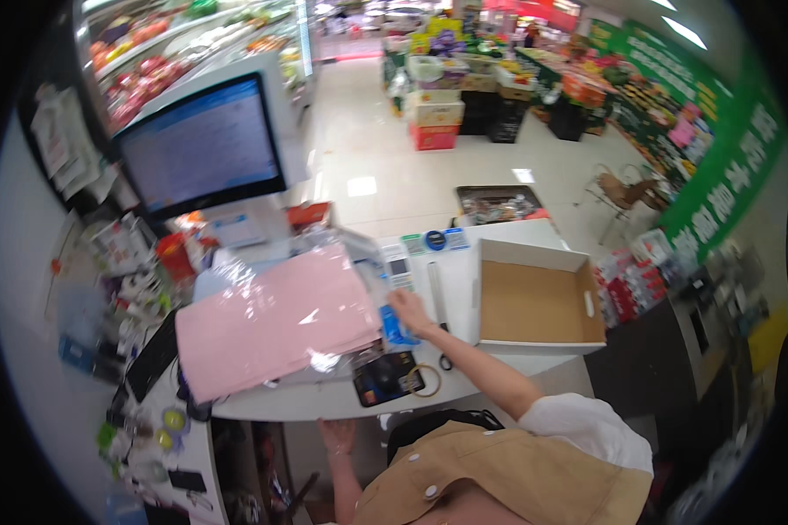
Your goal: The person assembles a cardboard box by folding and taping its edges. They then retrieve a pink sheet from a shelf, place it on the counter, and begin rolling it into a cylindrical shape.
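Note:
My right hand [409,312] reaches over the white counter [372,404], its fingers curled at a small blue packet [397,327]; the fingertips are blurred. Below the counter's front edge is my left hand [337,433], holding nothing that shows, fingers stretched toward the edge. A stack of pink plastic sheets or bags [276,324] covers the counter's left part. Beyond my right hand lies a white handheld device [399,269] with a small screen. Nearer my body, a black computer mouse [382,378] rests on a dark pad, with a yellowish ring [425,381] at its right side.
An open, shallow cardboard box [538,302] stands on the right. Between it and my hand lies a long pale strip [437,293]. A monitor [203,146] rises behind the pink stack, and a black keyboard [153,357] sits left. Stacked produce crates [435,114] stand on the floor beyond.

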